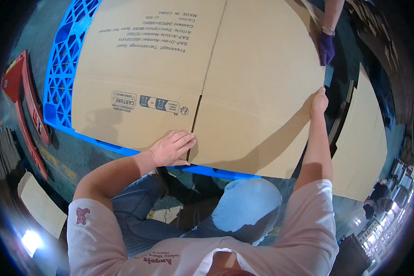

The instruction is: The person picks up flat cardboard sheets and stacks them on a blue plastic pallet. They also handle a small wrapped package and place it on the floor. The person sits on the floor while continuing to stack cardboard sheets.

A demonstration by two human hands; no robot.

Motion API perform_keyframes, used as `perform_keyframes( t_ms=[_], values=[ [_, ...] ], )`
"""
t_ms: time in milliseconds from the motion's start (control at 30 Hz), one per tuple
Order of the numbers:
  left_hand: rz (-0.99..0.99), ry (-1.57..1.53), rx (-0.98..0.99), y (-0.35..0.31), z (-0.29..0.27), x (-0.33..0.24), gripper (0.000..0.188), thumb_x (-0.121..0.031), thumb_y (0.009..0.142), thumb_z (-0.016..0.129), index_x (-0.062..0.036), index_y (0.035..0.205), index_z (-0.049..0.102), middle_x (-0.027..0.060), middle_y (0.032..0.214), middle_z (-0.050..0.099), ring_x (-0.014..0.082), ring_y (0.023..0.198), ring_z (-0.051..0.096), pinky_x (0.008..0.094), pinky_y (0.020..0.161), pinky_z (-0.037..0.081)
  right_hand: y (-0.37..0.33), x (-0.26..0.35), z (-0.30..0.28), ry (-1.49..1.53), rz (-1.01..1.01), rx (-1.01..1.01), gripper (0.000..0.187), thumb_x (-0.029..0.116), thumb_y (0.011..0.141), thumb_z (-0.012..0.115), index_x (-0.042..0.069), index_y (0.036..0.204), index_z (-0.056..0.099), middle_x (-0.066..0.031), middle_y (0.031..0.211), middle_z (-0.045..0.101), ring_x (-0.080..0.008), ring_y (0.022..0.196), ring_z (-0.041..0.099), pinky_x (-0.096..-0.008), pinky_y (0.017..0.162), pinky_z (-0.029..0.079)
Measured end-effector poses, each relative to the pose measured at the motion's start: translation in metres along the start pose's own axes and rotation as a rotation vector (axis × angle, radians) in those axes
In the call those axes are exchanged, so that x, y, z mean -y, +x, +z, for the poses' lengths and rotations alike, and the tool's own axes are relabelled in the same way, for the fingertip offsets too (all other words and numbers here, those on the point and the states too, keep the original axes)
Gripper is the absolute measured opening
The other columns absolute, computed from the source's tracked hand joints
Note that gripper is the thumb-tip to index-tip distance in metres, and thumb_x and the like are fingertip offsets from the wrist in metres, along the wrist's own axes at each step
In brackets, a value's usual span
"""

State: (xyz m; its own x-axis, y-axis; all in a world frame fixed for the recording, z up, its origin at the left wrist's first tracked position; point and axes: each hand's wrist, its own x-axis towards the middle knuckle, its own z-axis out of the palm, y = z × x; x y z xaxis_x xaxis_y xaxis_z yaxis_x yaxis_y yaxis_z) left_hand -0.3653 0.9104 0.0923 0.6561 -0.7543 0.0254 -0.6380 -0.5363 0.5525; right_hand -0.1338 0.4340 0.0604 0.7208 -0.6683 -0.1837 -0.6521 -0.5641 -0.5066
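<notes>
On the blue pallet (50, 112), in front of the seated or crouching person, lies a broad flat cardboard sheet (257, 83), its near edge close to the pallet's near edge and part of the lattice exposed at left. The left hand (175, 146) rests palm down beside the dark slot (196, 112), fingers extended and narrowly spaced; whether the thumb pinches the edge cannot be told. The right hand (319, 102) has its fingers curled in at the right edge of the sheet and appears to hold it; the fingertips are hidden. Farther along that edge, a co-worker's purple-gloved hand (326, 49) is near or at the board. Handling, as judged: the sheet should be light for its area, stiff across the panels but ready to fold at the crease (211, 55) and slot, with dry, slightly slippery faces and corners that crush easily. Preferred holds are opposite outer edges, palms supporting from below, clear of the slot, where the board is weakest
</notes>
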Motion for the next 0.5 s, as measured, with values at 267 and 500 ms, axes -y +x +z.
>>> perform_keyframes(
  t_ms=[267,500],
  values=[
    [0.008,0.024,-0.025,0.009,0.005,-0.012,0.069,-0.034,0.061,0.071,0.0024,0.114,0.047,0.0191,0.118,0.044,0.0353,0.106,0.044,0.0436,0.090,0.038,-0.025,-0.021,0.001,-0.223,-0.276,-0.259,0.026,0.026,0.083,0.047,0.004,0.091,0.058,-0.0195,0.087,0.060,-0.0330,0.084,0.058,-0.0414,0.074,0.046],
    [-0.087,0.126,-0.007,0.004,0.023,-0.021,0.072,-0.031,0.058,0.072,0.0041,0.115,0.046,0.0214,0.124,0.039,0.0385,0.111,0.039,0.0457,0.094,0.034,-0.079,-0.134,-0.126,-0.625,-0.226,-0.461,0.075,0.031,0.064,0.072,0.004,0.123,0.035,-0.0161,0.123,0.040,-0.0331,0.117,0.034,-0.0436,0.097,0.028]
  ],
)
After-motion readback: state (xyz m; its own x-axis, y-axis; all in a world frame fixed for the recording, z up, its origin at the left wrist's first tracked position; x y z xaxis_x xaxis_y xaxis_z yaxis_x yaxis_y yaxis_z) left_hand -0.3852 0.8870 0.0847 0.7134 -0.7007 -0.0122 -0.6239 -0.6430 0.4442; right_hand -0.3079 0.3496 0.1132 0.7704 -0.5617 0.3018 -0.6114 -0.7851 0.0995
